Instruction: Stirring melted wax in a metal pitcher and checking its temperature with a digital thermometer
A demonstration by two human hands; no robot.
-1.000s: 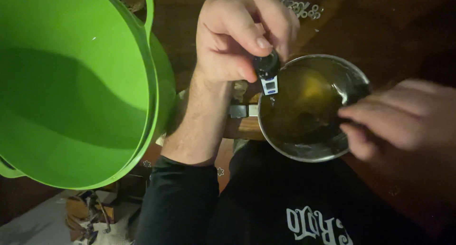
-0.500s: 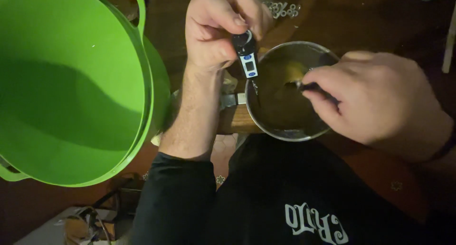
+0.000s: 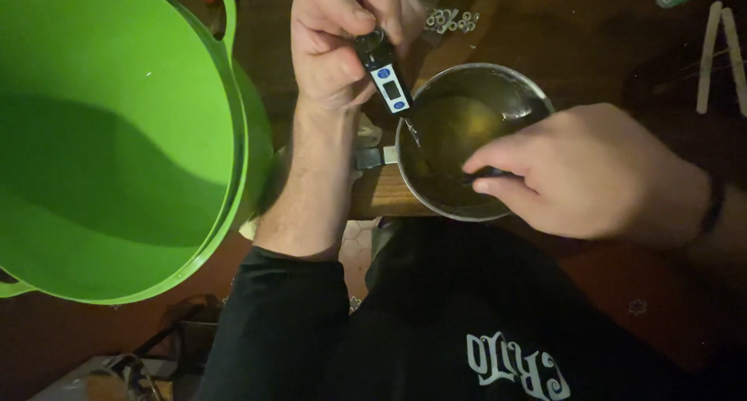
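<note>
Over the round steel pot [image 3: 520,86], the left hand [image 3: 338,39] pinches a slim black thermometer [image 3: 387,76]; the right hand [image 3: 591,171] pinches a dark stirrer [image 3: 484,174].

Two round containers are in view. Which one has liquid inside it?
The small metal pot, between both hands, holds yellowish liquid. The left hand dips a digital thermometer into it. The big green tub at the left shows only bare green walls.

landmark: metal pot [image 3: 510,90], on wooden table [image 3: 607,43]
left hand [image 3: 342,43]: just left of pot rim, holding probe thermometer [image 3: 387,76]; its tip in pot
right hand [image 3: 591,171]: over pot's right near edge
tub [image 3: 117,144]: well left of pot
washers [image 3: 451,18]: behind pot
sticks [image 3: 720,51]: far right of pot
</note>
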